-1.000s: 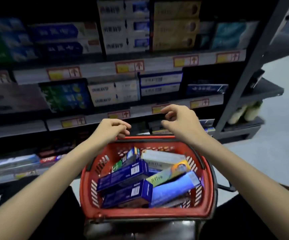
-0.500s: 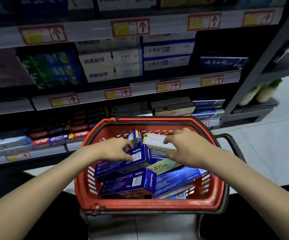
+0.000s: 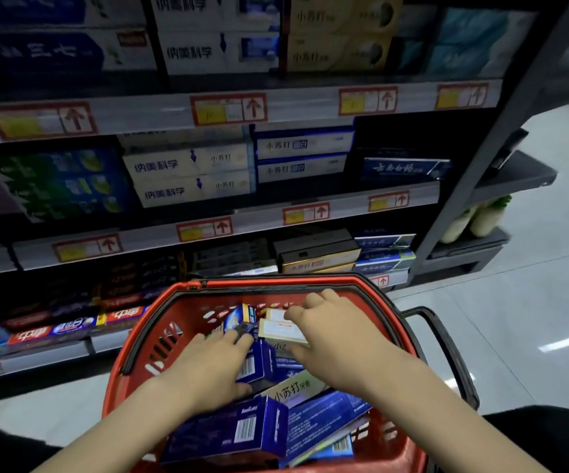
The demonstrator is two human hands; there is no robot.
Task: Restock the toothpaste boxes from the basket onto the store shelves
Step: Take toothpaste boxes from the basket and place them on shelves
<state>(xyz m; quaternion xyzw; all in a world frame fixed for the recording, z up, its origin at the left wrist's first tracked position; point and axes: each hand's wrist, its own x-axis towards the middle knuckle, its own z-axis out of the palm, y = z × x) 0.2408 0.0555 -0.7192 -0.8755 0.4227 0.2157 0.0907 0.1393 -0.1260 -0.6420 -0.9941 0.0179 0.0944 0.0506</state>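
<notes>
Toothpaste boxes (image 3: 242,428) are lying piled in the red basket (image 3: 146,336), which is sitting just below and in front of the shelves (image 3: 276,213). We're reaching both hands in. Our right hand (image 3: 337,339) is pinching a cream box (image 3: 281,331) at the far end, thumb under, fingers on top. Our left hand (image 3: 211,367) is resting on a blue box (image 3: 259,365), fingers curled over it; can't tell if it's gripping. Shelves w/ stocked boxes & price tags (image 3: 228,109) above.
</notes>
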